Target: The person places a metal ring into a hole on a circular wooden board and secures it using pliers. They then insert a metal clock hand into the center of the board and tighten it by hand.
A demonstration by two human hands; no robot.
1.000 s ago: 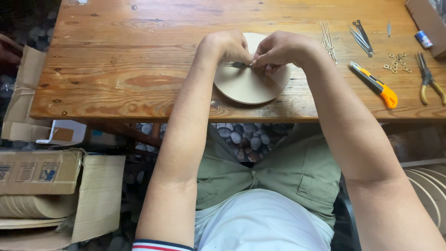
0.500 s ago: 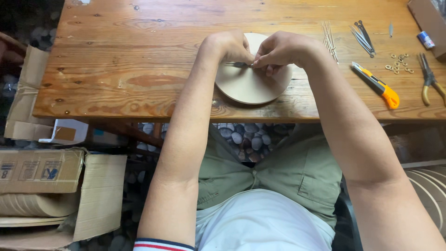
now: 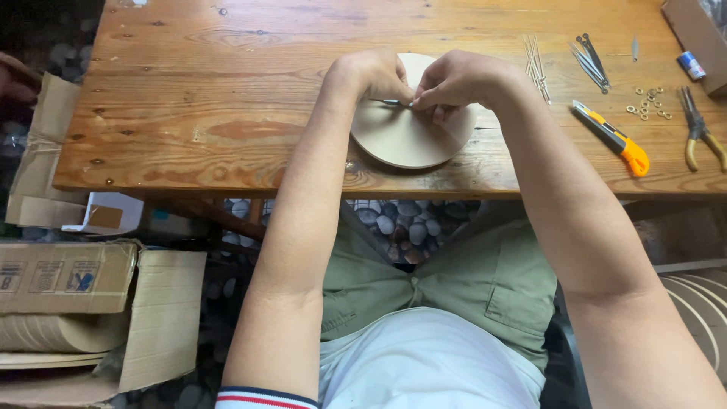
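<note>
Both hands, left hand (image 3: 372,76) and right hand (image 3: 454,79), pinch a thin metal pin (image 3: 391,101) over the round disc (image 3: 405,136).

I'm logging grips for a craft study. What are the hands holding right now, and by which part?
Both hands pinch a thin metal pin over the round wooden disc: left hand at its left end, right hand at its right end.

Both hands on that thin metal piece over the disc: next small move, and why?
Probably ease the metal piece down onto the disc. The left hand and right hand both pinch it at their fingertips, just above the disc's upper middle, and the disc lies flat on the table.
</note>
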